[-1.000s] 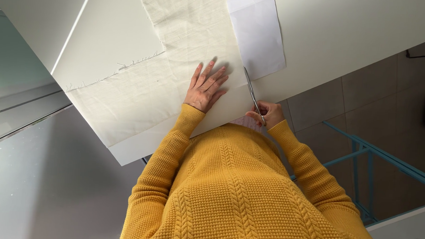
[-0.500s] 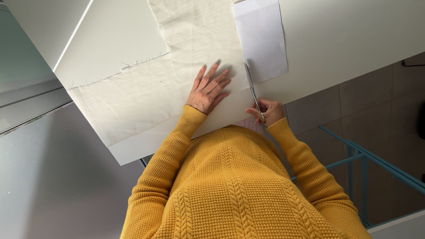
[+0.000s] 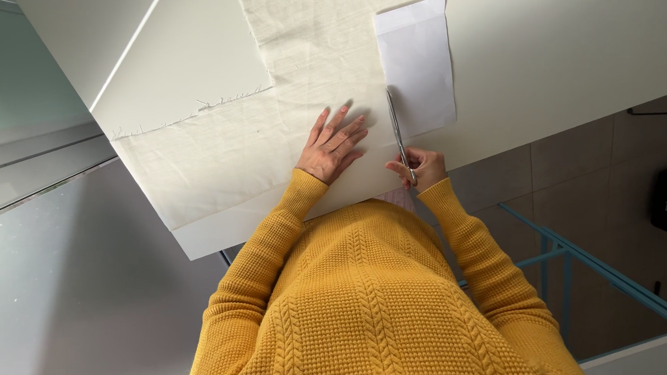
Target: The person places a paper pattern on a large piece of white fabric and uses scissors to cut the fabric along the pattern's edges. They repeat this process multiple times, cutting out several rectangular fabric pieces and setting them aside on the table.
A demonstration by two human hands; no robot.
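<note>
The left hand [image 3: 329,147] lies flat with its fingers spread wide on the cream cloth [image 3: 262,102]. The right hand [image 3: 418,167] has its fingers wrapped around the scissors [image 3: 399,135], by the white paper [image 3: 417,64] on the tabletop [image 3: 564,62].

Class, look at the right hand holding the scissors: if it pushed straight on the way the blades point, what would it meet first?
Probably the white paper sheet: the right hand aims the scissors along its left edge, where it overlaps the cream fabric.

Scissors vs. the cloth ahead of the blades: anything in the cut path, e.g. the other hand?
Nothing visible blocks it. The scissors in the right hand point along the edge of the white paper piece lying on the cream cloth. The left hand lies flat on the cloth beside the blades, apart from them.
</note>
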